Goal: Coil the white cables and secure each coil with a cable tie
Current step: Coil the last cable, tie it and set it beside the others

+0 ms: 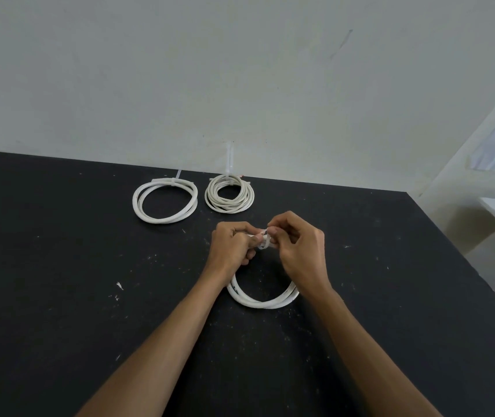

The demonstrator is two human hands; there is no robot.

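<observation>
On the matte, white-flecked black table (59, 266), the left hand (231, 246) grips the far arc of a smooth round cable coil (263, 300); the right hand (297, 243) pinches the thin translucent tie (265, 242) looped there. Beyond lie a wide tied coil (165, 201) and a tighter, many-turned one (229, 196).

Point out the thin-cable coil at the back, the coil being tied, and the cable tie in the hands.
Thin-cable coil (229, 194): head view, on its left windings.
Coil being tied (263, 303): head view, on its near arc.
Cable tie (265, 244): head view, on the loop between the fingertips.
</observation>
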